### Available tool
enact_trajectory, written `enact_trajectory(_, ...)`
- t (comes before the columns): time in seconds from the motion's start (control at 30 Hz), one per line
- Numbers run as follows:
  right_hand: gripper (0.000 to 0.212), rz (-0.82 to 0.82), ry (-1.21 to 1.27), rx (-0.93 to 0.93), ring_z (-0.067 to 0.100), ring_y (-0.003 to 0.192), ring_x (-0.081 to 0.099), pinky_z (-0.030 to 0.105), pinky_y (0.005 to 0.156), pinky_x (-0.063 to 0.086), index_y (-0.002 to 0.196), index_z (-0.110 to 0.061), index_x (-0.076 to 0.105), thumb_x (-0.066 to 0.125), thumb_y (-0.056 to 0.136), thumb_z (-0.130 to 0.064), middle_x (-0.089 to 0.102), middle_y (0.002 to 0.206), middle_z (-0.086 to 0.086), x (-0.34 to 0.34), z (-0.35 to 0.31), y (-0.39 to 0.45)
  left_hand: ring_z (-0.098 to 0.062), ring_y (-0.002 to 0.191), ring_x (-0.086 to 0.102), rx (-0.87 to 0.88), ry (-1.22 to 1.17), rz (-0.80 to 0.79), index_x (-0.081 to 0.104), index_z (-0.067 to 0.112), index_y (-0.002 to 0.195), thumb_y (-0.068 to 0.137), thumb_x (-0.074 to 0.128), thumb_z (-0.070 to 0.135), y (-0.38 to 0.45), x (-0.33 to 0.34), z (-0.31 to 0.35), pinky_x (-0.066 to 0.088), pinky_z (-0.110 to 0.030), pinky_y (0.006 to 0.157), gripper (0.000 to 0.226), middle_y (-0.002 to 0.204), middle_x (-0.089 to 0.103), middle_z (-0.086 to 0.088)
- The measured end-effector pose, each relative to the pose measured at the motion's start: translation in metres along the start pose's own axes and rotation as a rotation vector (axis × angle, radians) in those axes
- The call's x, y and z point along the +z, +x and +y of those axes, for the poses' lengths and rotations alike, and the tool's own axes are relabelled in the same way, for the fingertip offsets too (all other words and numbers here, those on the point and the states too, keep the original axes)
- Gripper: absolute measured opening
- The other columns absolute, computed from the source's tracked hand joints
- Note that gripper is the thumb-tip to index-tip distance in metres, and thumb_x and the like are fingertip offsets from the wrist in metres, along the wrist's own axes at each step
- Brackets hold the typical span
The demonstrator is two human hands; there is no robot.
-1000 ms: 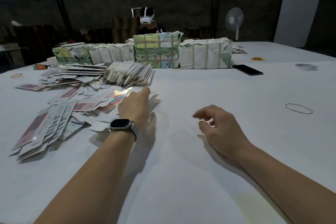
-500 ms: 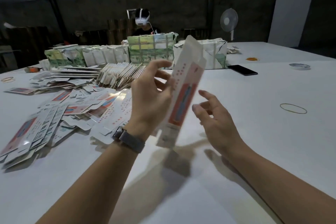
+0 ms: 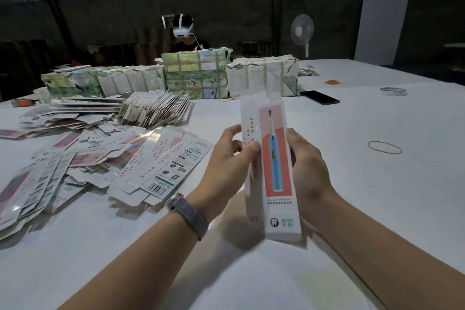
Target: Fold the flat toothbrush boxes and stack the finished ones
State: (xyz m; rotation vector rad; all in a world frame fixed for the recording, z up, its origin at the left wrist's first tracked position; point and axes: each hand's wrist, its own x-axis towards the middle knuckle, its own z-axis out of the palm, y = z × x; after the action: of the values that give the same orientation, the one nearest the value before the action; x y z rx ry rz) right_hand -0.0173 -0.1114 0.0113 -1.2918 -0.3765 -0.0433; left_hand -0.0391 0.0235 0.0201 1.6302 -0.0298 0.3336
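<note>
**Box half-opened between two hands, flaps not yet tucked**

The left hand (image 3: 227, 158) pinches one long edge of the toothbrush box (image 3: 273, 166); the right hand (image 3: 308, 171) curls round the opposite edge, holding it upright above the table (image 3: 377, 209). Squeezed unevenly, the sleeve could crease off its scores or collapse flat again, and the loose top flaps might bend. To the left hand's outer side, the pile of flat boxes (image 3: 105, 158) sprawls close; a careless elbow could scatter it.

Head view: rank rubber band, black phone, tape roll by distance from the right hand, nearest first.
From the right hand:
1. Rubber band, on the table to its right.
2. Black phone, farther back, near the wrapped bundles.
3. Tape roll, far right, farthest.
</note>
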Motion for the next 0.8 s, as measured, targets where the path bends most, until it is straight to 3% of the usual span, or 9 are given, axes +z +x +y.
enact_trajectory(0.1,0.032,-0.040,0.069,0.051,0.026,0.091,0.075,0.037,0.075,0.062,0.113,-0.036,0.067,0.036,0.105,-0.044,0.076,0.102,0.001,0.003,0.004,-0.001,-0.021,0.104,0.073,-0.101,-0.155,-0.066,0.047,0.025,0.125,0.100,0.061,0.031,-0.007,0.011,-0.004,0.062,-0.045,0.085,0.029,0.116,0.071,-0.005)
enact_trajectory(0.23,0.032,-0.058,0.083,0.053,0.024,0.098,0.073,0.042,0.086,0.060,0.114,-0.036,0.065,0.036,0.104,-0.046,0.074,0.111,0.002,0.008,0.007,-0.003,-0.011,0.097,0.073,-0.074,-0.158,-0.050,0.043,0.028,0.121,0.097,0.061,0.041,-0.008,0.014,-0.010,0.063,-0.037,0.079,0.033,0.115,0.067,0.001)
enact_trajectory(0.33,0.030,-0.064,0.064,0.011,0.018,0.098,0.073,0.032,0.081,0.061,0.110,-0.037,0.064,0.035,0.105,-0.043,0.076,0.105,-0.005,0.008,0.005,-0.003,-0.009,0.095,0.073,-0.025,-0.179,-0.034,0.045,0.030,0.118,0.083,0.062,0.049,-0.008,0.017,-0.010,0.061,-0.031,0.078,0.044,0.113,0.069,0.002)
enact_trajectory(0.43,0.029,-0.080,0.036,-0.021,0.010,0.098,0.072,0.023,0.076,0.059,0.109,-0.040,0.062,0.033,0.106,-0.039,0.075,0.101,-0.014,0.010,0.006,-0.003,-0.013,0.098,0.074,-0.022,-0.206,-0.013,0.046,0.028,0.120,0.081,0.059,0.052,-0.007,0.021,-0.011,0.061,-0.037,0.084,0.047,0.114,0.070,-0.001)
enact_trajectory(0.6,0.028,-0.070,-0.009,-0.070,0.011,0.108,0.068,0.028,0.089,0.058,0.112,-0.043,0.058,0.032,0.107,-0.036,0.071,0.110,-0.014,0.015,0.007,-0.002,-0.015,0.105,0.071,0.014,-0.186,-0.022,0.046,0.026,0.125,0.085,0.051,0.056,-0.008,0.024,-0.011,0.058,-0.044,0.096,0.050,0.120,0.068,-0.002)
enact_trajectory(0.73,0.029,-0.108,0.031,-0.061,0.011,0.103,0.071,0.023,0.079,0.059,0.113,-0.038,0.060,0.032,0.108,-0.030,0.074,0.103,-0.014,0.011,0.005,0.000,-0.016,0.106,0.070,0.084,-0.130,-0.025,0.047,0.028,0.121,0.087,0.046,0.056,-0.008,0.022,-0.008,0.057,-0.044,0.096,0.044,0.119,0.067,-0.004)
enact_trajectory(0.8,0.029,-0.121,0.045,-0.049,0.014,0.101,0.072,0.026,0.078,0.060,0.113,-0.039,0.062,0.035,0.107,-0.030,0.075,0.103,-0.012,0.009,0.003,0.000,-0.013,0.102,0.071,0.125,-0.097,-0.029,0.049,0.028,0.124,0.089,0.044,0.055,-0.008,0.021,-0.007,0.059,-0.037,0.090,0.045,0.117,0.068,-0.003)
